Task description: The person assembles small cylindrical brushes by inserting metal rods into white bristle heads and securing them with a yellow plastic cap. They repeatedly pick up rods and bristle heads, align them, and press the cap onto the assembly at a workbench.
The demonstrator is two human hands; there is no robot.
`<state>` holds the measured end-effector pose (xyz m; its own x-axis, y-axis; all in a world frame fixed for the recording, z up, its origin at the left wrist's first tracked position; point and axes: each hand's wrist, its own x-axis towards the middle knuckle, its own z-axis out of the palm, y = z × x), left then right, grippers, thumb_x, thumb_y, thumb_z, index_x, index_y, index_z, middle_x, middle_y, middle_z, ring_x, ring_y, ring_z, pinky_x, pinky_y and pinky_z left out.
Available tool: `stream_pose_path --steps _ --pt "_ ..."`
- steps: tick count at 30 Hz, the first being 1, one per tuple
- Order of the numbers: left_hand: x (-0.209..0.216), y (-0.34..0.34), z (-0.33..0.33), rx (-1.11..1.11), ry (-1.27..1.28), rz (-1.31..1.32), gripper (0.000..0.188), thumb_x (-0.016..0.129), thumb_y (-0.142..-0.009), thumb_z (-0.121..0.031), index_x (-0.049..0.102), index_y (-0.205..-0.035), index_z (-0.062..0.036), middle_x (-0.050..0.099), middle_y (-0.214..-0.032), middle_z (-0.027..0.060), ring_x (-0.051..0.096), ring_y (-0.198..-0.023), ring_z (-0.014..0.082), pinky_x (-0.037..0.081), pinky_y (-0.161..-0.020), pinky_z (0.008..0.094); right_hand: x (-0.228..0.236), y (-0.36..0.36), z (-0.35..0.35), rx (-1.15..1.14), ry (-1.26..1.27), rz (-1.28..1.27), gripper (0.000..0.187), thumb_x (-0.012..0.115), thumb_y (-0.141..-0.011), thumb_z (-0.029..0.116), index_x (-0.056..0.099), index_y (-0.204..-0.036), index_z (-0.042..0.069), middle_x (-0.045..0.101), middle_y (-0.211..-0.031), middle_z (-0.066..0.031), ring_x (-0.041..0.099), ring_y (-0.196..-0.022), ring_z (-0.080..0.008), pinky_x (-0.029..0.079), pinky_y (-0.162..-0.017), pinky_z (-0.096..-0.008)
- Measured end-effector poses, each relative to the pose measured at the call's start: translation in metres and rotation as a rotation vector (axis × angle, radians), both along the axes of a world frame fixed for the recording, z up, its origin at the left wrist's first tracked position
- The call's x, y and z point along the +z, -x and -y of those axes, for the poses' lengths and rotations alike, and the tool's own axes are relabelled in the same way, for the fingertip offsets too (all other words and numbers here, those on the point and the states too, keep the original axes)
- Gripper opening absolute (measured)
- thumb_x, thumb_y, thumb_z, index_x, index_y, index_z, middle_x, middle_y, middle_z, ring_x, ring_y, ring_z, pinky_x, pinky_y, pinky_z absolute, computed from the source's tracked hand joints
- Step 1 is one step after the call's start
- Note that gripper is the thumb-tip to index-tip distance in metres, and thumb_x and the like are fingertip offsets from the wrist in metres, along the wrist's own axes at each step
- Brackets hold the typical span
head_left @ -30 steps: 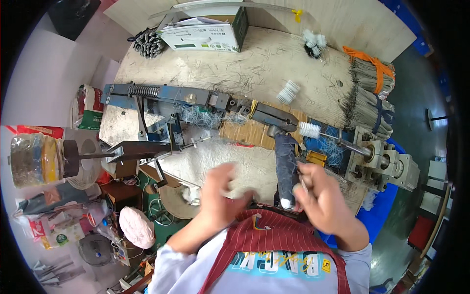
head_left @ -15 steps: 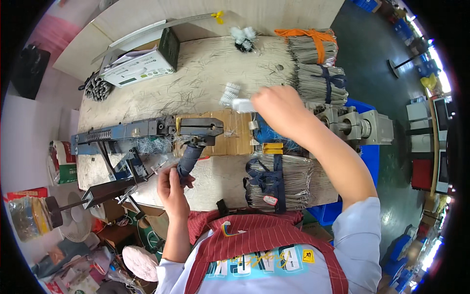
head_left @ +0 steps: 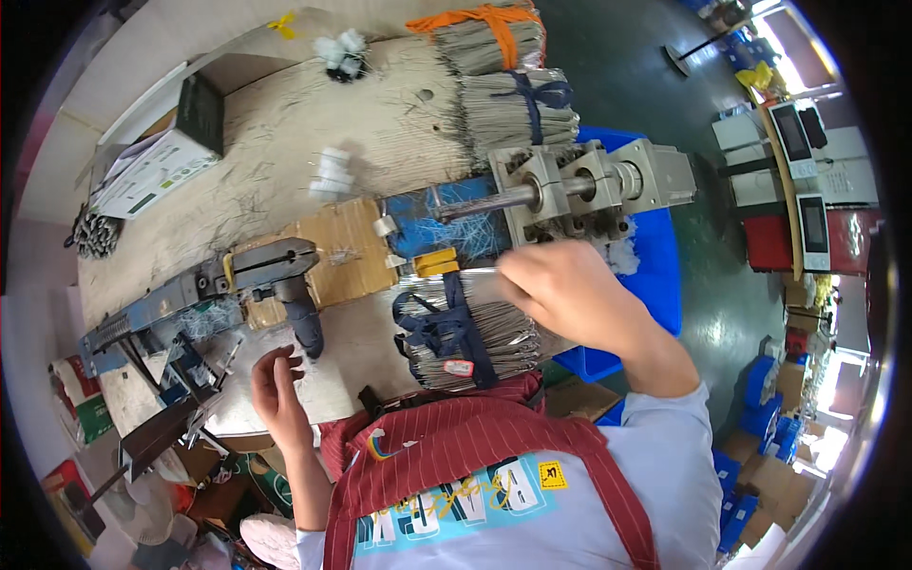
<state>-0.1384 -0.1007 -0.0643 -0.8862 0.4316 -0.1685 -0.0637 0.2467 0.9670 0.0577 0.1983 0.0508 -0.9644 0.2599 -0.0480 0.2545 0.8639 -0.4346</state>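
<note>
My right hand [head_left: 572, 288] is closed, its fingertips bent down over the right part of a bundle of thin metal wires [head_left: 499, 328] tied with dark blue cloth. Whatever it may pinch is hidden and blurred. My left hand [head_left: 278, 388] is empty, with loosely bent fingers apart, just below the dark wrapped handle [head_left: 304, 328] of a blue metal lever jig [head_left: 271, 261]. Small white ribbed pieces [head_left: 331, 175] lie in a stack on the table. At the right, a metal rod [head_left: 489, 202] runs out of a clamp block [head_left: 535, 185] on a blue base.
More wire bundles [head_left: 513, 109] lie at the back, one with an orange band [head_left: 494, 28]. A white and green box [head_left: 157, 157] stands at the far left near white clumps [head_left: 342, 55]. Blue bins [head_left: 660, 275] stand at the right. Wire scraps litter the table.
My right hand has left the white pieces and come nearer, to the tied wire bundle. My left hand has let go of the wrapped handle. The view has swung to the right.
</note>
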Motion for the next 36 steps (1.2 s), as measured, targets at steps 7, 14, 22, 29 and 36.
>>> stream_pose_path --steps 7,14,22,29,36 --pt "0.023 -0.011 -0.016 -0.165 -0.018 -0.039 0.014 0.05 -0.099 -0.006 0.06 -0.103 0.0023 0.067 -0.1 0.0095 0.062 -0.085 0.0123 0.048 -0.073 0.0249 -0.063 -0.068 0.038 -0.327 0.282 0.129 0.026 0.071 -0.083 0.022 0.055 -0.08 0.001 0.062 -0.078 -0.0153 0.061 -0.072 -0.035 0.047 -0.062 -0.0425" --pt "0.042 -0.015 -0.043 -0.307 -0.028 -0.176 0.011 0.052 -0.096 -0.001 0.061 -0.102 0.0034 0.067 -0.098 0.0095 0.063 -0.085 0.0125 0.049 -0.073 0.0248 -0.057 -0.063 0.018 -0.208 0.305 -0.056 0.017 0.066 -0.085 0.015 0.056 -0.085 0.001 0.061 -0.076 -0.015 0.061 -0.072 -0.0359 0.047 -0.064 -0.044" --pt "0.053 -0.024 -0.067 -0.446 0.004 -0.195 0.01 0.055 -0.092 0.003 0.063 -0.098 0.0029 0.067 -0.091 0.0108 0.064 -0.081 0.016 0.05 -0.07 0.0273 -0.024 -0.073 -0.015 -0.149 0.192 0.047 0.015 0.066 -0.083 0.014 0.064 -0.093 0.002 0.064 -0.079 -0.0145 0.063 -0.076 -0.0362 0.05 -0.065 -0.0408" --pt "0.091 -0.036 -0.125 -0.737 -0.087 -0.65 0.014 0.058 -0.092 -0.005 0.063 -0.104 0.0016 0.066 -0.088 0.013 0.064 -0.081 0.0238 0.05 -0.074 0.0304 0.044 -0.035 -0.035 0.078 -0.01 -0.225 0.018 0.072 -0.072 0.011 0.066 -0.088 0.003 0.066 -0.08 -0.0087 0.065 -0.072 -0.0269 0.051 -0.061 -0.0356" --pt "0.103 0.009 -0.159 -0.78 0.046 -0.645 0.019 0.058 -0.093 -0.011 0.064 -0.105 0.0021 0.063 -0.083 0.014 0.061 -0.071 0.0237 0.046 -0.065 0.0317 0.022 0.031 -0.061 0.107 -0.133 -0.348 0.018 0.068 -0.071 0.002 0.06 -0.087 0.006 0.062 -0.078 -0.0074 0.063 -0.071 -0.0287 0.049 -0.061 -0.0368"
